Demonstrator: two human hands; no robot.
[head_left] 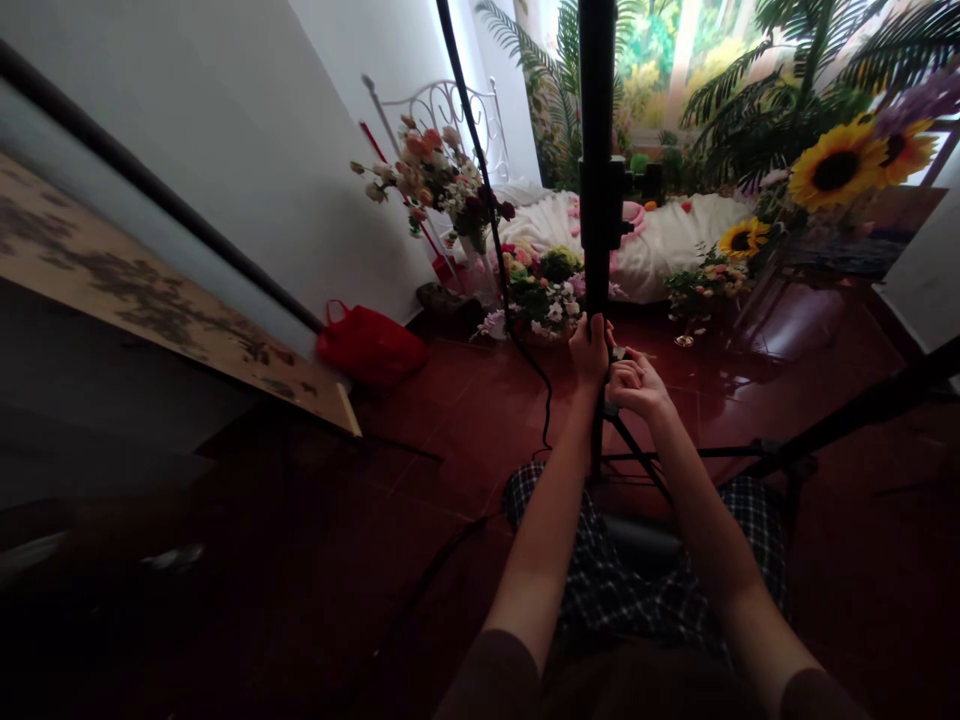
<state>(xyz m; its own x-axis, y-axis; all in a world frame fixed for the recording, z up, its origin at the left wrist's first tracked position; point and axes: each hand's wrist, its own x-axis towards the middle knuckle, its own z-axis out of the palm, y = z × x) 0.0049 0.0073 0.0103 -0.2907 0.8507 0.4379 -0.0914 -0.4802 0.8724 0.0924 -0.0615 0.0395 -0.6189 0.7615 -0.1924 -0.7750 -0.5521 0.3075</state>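
A black upright pole [596, 200] with a collar rises in front of me, its thin legs spreading near the floor. My left hand [589, 350] is wrapped round its lower part. Just to the right, my right hand [636, 384] has its fingers curled closed against the side of the pole, by a small pale part whose shape is unclear. What the right fingers pinch is hidden. A black cable [487, 180] hangs left of the pole and runs down to the floor.
A red bag [371, 345] lies by the left wall, near a painted panel [187, 310]. Flowers [551, 290] and a white-covered bed [675, 240] stand beyond. Sunflowers [836, 170] are at right. Another black stand leg [877, 405] slants across the right side.
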